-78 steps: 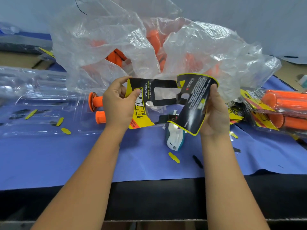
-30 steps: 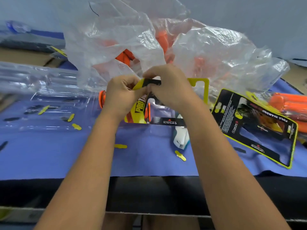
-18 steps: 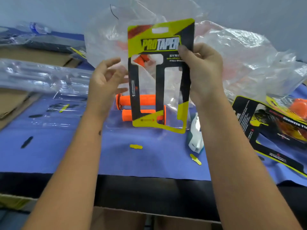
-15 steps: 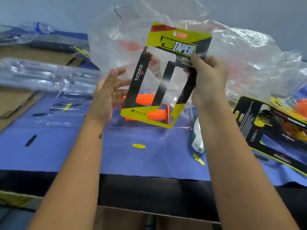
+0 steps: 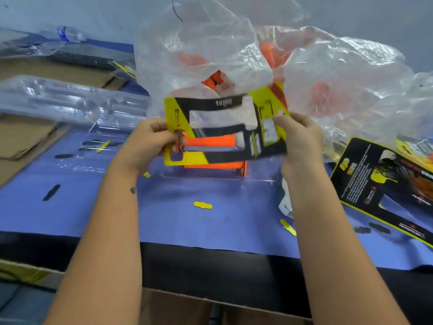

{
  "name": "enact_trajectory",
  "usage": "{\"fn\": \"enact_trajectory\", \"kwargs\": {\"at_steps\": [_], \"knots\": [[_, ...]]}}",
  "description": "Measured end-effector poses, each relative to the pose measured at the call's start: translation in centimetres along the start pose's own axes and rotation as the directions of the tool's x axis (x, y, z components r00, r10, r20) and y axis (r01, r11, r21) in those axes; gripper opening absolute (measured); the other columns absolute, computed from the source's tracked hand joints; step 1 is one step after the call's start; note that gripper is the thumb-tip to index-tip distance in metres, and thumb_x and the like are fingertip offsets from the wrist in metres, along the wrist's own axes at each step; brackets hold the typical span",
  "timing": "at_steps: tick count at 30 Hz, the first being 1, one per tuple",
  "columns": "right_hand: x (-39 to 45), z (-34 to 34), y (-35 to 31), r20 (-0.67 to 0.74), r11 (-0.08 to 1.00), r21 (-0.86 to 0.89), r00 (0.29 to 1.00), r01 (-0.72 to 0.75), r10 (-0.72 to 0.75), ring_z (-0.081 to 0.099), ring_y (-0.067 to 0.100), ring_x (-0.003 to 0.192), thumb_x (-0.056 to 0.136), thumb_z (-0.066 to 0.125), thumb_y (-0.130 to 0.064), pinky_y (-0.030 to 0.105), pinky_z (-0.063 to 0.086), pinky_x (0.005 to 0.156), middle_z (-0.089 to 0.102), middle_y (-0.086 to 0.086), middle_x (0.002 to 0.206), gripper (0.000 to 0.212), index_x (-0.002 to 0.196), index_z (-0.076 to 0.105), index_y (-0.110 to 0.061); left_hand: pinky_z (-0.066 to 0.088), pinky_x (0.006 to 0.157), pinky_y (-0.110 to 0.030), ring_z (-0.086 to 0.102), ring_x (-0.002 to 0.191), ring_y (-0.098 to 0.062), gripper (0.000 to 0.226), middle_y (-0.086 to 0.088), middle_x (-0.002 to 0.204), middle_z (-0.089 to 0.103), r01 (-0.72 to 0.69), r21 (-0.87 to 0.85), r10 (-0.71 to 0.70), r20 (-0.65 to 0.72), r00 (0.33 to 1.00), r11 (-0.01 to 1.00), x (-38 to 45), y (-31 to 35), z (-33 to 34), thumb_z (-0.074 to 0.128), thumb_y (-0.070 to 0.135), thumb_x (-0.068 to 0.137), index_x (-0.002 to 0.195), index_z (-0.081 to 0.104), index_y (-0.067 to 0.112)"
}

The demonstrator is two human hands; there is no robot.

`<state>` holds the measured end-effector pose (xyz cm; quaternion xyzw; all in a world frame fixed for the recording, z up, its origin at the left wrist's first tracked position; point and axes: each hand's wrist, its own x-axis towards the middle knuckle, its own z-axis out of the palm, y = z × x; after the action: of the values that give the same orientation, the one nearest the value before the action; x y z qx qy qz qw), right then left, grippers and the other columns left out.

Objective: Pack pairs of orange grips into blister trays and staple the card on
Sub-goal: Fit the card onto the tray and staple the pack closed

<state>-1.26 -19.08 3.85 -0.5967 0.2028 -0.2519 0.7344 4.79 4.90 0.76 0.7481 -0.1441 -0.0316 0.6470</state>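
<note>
From your head camera, you hold the yellow-and-black card (image 5: 225, 130) sideways in the air, above the clear blister tray (image 5: 220, 178) lying on the blue mat (image 5: 187, 221). Your left hand (image 5: 150, 143) pinches the card's left end, thumb on its face and fingers curled behind. Your right hand (image 5: 298, 137) pinches the right, header end the same way. Two orange grips (image 5: 210, 151) lie side by side in the tray, showing through the card's cut-out windows and below its lower edge.

The risks, as I judge them: the card is blurred and slightly bowed, so if you lower it skewed, its windows may miss the grips and the edges may not meet the tray rim, leaving nothing square to staple. A hard press could also shift the light tray on the mat.

Behind, a large clear plastic bag (image 5: 234, 55) of more orange grips bulges close to the card and could snag it. A second printed card (image 5: 384, 191) lies at your right, and small yellow punch-outs (image 5: 203, 205) are scattered on the mat.
</note>
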Motion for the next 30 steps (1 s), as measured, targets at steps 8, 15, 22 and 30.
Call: {"fn": "enact_trajectory", "kwargs": {"at_steps": [8, 15, 22, 30], "knots": [[0.8, -1.8, 0.1, 0.121, 0.916, -0.391, 0.991, 0.094, -0.051, 0.054, 0.023, 0.060, 0.086, 0.062, -0.002, 0.032, 0.045, 0.061, 0.063, 0.008, 0.068, 0.011, 0.080, 0.068, -0.009, 0.047, 0.064, -0.030, 0.053, 0.059, -0.015, 0.030, -0.017, 0.070, 0.065, 0.022, 0.289, 0.056, -0.257, 0.965, 0.957, 0.5, -1.1, 0.4, 0.056, 0.022, 0.096, 0.077, 0.066, 0.001], [0.8, -1.8, -0.4, 0.193, 0.902, -0.380, 0.972, 0.202, -0.136, 0.047, -0.003, 0.043, 0.080, 0.064, 0.001, 0.013, 0.038, 0.049, 0.064, -0.010, 0.057, 0.015, 0.080, 0.071, -0.012, 0.038, 0.056, -0.020, 0.043, 0.057, -0.007, 0.015, 0.006, 0.058, 0.056, -0.104, 0.080, 0.126, -0.375, 0.918, 0.991, 0.4, -1.0, -0.2, 0.067, 0.023, 0.086, 0.077, 0.071, 0.012], [0.9, -1.8, -1.2, 0.281, 0.941, 0.013, 0.902, 0.339, -0.328, 0.065, 0.014, 0.066, 0.084, 0.059, 0.005, 0.022, 0.049, 0.060, 0.071, -0.001, 0.074, 0.026, 0.080, 0.070, -0.018, 0.052, 0.073, -0.022, 0.071, 0.087, -0.016, 0.040, 0.006, 0.080, 0.074, -0.295, -0.394, 0.168, -0.324, 0.931, 0.871, -0.1, -0.1, -1.0, 0.044, 0.023, 0.093, 0.071, 0.077, 0.024], [0.9, -2.8, 1.4, 0.316, 0.974, -0.070, 0.931, 0.216, -0.183, 0.065, 0.019, 0.071, 0.072, 0.047, -0.003, 0.023, 0.051, 0.068, 0.069, 0.013, 0.075, 0.025, 0.065, 0.071, -0.003, 0.048, 0.077, -0.034, 0.062, 0.071, -0.009, 0.032, 0.008, 0.064, 0.070, -0.027, 0.253, 0.122, -0.368, 0.922, 0.967, 0.6, -2.5, -0.1, 0.049, 0.036, 0.076, 0.056, 0.070, 0.022]]}}
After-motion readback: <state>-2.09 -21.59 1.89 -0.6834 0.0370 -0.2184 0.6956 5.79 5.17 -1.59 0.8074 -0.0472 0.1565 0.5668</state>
